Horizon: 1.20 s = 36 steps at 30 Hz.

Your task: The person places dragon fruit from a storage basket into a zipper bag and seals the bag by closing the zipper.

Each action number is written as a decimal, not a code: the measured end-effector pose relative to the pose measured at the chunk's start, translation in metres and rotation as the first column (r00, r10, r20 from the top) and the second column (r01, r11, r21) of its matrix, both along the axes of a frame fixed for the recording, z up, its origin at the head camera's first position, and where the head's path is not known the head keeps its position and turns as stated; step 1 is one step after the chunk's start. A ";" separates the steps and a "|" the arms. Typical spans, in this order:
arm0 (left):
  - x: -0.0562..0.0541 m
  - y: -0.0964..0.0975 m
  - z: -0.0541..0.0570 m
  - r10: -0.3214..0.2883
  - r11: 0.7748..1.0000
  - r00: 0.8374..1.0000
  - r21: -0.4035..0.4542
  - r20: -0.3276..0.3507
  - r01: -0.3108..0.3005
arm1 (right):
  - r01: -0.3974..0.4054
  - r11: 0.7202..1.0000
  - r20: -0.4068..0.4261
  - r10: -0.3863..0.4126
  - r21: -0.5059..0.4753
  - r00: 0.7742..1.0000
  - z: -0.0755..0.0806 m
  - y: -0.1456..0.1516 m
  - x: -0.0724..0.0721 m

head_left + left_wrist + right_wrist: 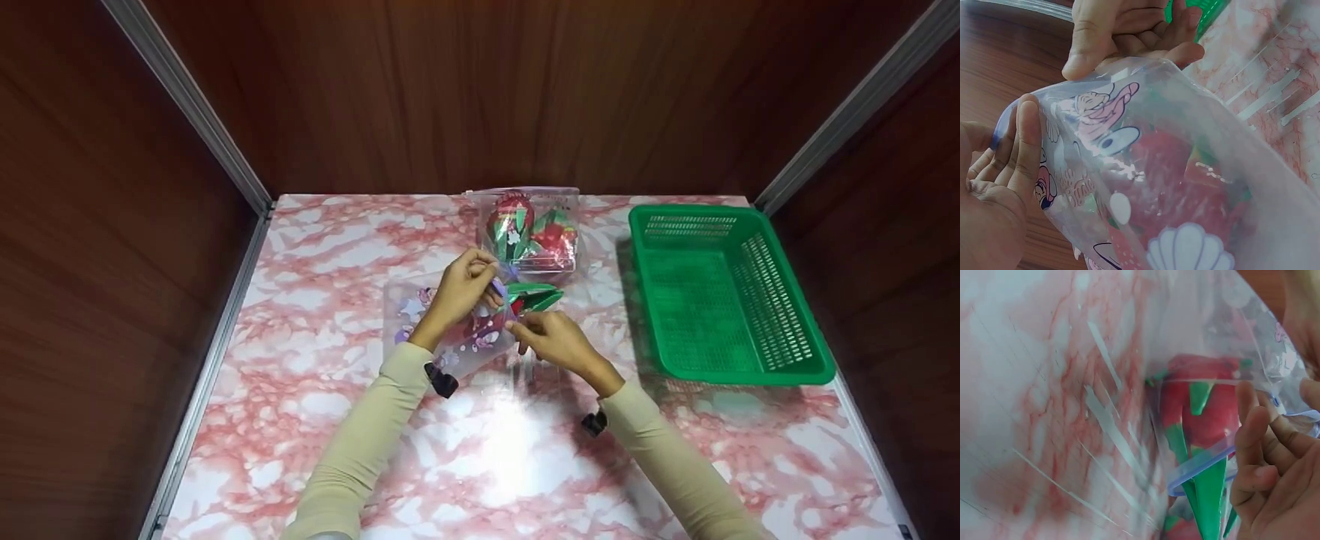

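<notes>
A translucent zip bag [405, 307] with cartoon figures, shells and a purple-edged mouth lies in the middle of the table, its mouth facing right. Inside is a shiny red and green object [1202, 405], its kind unclear; pointed green leaf-like strips [541, 294] stick out through the mouth. My left hand [461, 292] holds the bag's far edge at the mouth between thumb and fingers, as the left wrist view also shows. Lower down, my right hand [559, 341] pinches the near edge of the mouth. The bag's plastic partly covers some fingers.
Behind my hands lies another clear zip bag [574, 232] holding red and green things. A green plastic basket [724, 375] stands on the right of the marbled pink and white table [315, 442]. Brown wood panels [480, 97] enclose the back and sides.
</notes>
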<state>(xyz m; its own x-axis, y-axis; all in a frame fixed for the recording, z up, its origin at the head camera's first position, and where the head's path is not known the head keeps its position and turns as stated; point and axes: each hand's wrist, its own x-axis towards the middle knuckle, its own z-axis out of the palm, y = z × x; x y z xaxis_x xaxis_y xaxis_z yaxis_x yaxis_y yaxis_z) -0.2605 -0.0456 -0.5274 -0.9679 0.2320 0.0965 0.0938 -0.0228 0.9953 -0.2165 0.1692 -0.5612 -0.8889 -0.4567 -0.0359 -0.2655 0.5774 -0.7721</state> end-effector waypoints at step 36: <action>-0.042 0.014 0.012 0.056 0.872 0.986 -0.473 -0.157 -0.125 | 0.120 0.969 0.159 -0.087 -0.217 0.984 -0.027 0.010 0.011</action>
<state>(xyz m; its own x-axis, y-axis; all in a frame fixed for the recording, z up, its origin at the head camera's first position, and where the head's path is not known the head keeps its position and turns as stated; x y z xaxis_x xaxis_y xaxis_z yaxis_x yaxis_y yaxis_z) -0.3021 -0.0315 -0.5157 -0.9728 0.1948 0.1257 0.2049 0.4690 0.8591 -0.2053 0.1793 -0.5879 -0.9243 -0.3738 -0.0767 -0.0874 0.4031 -0.9110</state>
